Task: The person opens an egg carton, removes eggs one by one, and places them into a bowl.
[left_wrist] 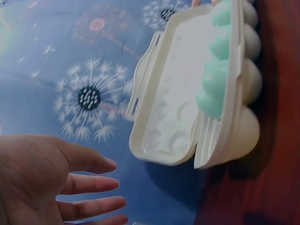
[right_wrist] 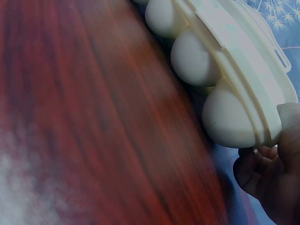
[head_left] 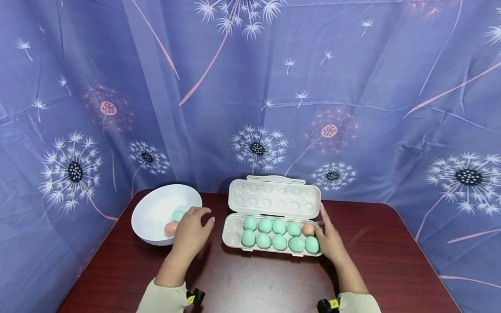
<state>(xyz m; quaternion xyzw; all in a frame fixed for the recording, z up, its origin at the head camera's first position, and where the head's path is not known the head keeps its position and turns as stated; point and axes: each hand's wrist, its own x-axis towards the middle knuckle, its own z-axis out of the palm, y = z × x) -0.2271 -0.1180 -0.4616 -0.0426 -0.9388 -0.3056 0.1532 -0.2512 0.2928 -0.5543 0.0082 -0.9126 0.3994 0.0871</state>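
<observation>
A white egg carton (head_left: pixel 233 227) lies on the table with its lid (head_left: pixel 274 201) raised. Green eggs (head_left: pixel 279 242) fill most of its cups, and a brown egg (head_left: pixel 308 229) sits at the right end of the far row. The two leftmost cups are empty. At the carton's right end, my right hand (head_left: pixel 332 243) grips the edge between thumb and fingers. My left hand (head_left: pixel 192 234), holding nothing, hovers by the right side of a white bowl (head_left: pixel 148 214), fingers extended. Inside the bowl are a green egg (head_left: pixel 178 215) and a brown egg (head_left: pixel 170 229), both partly hidden by that hand.
The dark red wooden table (head_left: pixel 258 282) carries the bowl at left and the carton near the middle. Right behind its back edge hangs a blue cloth (head_left: pixel 211 143) with a dandelion print, which also runs along the left side.
</observation>
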